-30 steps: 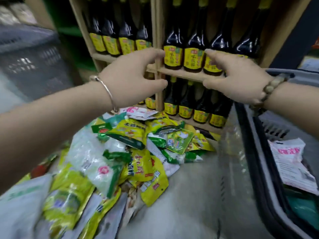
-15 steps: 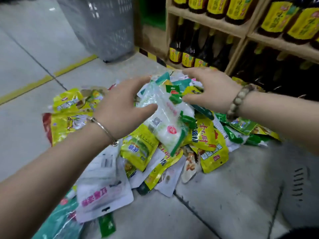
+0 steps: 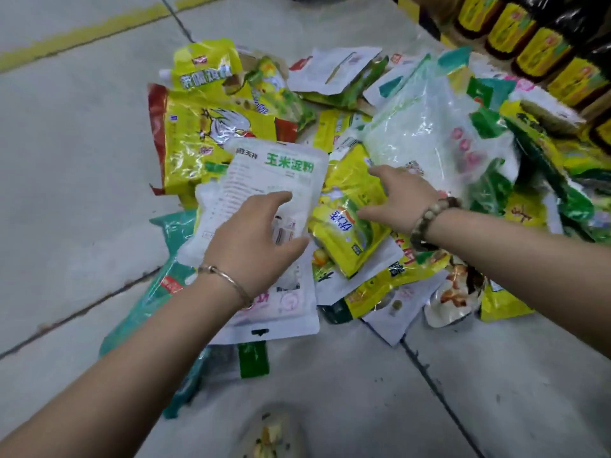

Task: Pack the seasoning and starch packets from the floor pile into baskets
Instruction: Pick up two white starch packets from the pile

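White corn starch packet (image 3: 277, 173) lies on top of the floor pile (image 3: 211, 133), the left hand (image 3: 254, 238) spread loosely over it, gripping nothing. Just beside it, the right hand (image 3: 403, 200) reaches over a yellow seasoning packet (image 3: 347, 233), fingers likewise wide and empty. Dark sauce bottles (image 3: 529, 54) line the shelf behind.

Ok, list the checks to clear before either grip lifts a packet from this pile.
1. Placement of left grip over the white starch packet: ok.
2. Hold by left grip on it: not ok, fingers relaxed.
3. Placement of right grip over the yellow packet: ok, fingers spread.
4. That starch packet lies on top of the pile: ok.
5. A basket in view for the drop: not ok, none visible.
6. Actual contact with either packet: cannot tell.
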Demonstrator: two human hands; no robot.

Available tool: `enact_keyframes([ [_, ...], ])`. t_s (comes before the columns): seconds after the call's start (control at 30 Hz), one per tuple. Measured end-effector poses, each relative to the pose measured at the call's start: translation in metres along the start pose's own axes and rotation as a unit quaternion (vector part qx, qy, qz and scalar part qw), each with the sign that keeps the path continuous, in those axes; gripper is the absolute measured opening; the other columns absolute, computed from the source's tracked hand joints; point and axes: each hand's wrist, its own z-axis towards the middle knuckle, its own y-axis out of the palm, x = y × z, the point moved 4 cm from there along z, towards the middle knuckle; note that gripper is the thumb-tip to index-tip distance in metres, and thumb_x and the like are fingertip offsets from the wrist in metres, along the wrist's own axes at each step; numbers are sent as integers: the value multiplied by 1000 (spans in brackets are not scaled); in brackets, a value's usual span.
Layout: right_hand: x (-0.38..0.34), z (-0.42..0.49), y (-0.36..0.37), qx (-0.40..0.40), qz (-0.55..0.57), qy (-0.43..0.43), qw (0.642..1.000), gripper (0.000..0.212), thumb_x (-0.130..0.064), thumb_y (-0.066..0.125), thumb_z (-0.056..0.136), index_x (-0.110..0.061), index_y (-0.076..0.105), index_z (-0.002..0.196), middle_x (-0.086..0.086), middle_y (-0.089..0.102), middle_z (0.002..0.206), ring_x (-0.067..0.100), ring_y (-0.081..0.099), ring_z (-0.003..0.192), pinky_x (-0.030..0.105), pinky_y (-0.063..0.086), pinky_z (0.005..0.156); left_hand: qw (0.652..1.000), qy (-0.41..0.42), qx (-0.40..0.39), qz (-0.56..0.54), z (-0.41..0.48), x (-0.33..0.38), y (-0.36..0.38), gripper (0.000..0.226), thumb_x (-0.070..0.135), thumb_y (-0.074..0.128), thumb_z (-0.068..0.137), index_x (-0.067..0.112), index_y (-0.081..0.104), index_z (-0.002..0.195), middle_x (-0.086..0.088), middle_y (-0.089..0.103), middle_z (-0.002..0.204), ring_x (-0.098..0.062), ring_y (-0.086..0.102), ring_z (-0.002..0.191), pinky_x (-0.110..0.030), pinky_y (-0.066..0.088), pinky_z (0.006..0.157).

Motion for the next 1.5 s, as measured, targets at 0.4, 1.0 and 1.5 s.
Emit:
enact_keyframes([
  [0.4, -58, -5, 67, 113, 166, 22, 979, 50, -54, 58, 82, -21, 56, 120, 2, 56, 126, 26, 50, 119, 49, 35, 102, 987, -48, 151, -39, -31, -44, -4, 46, 24, 58, 74, 10, 61, 117, -9, 58, 121, -18, 51, 114, -23, 35, 97],
  [1.0, -85, -11, 108, 45, 560, 193, 804, 31, -36, 81, 63, -15, 60, 73, 0, 68, 82, 18, 65, 74, 27, 55, 72, 950, -193, 183, -162, -44, -75, -13, 46, 15, 64, 83, 23, 52, 128, 8, 53, 119, -10, 52, 101, -31, 46, 88],
  [1.5, -102, -53, 98, -56, 759, -34, 648, 28, 8, 67, 63, -10, 67, 85, 6, 73, 81, 20, 70, 75, 33, 58, 72, 804, -251, -41, -538, -43, -74, -22, 32, 26, 71, 68, 10, 66, 96, -7, 74, 87, -18, 71, 74, -25, 57, 60],
])
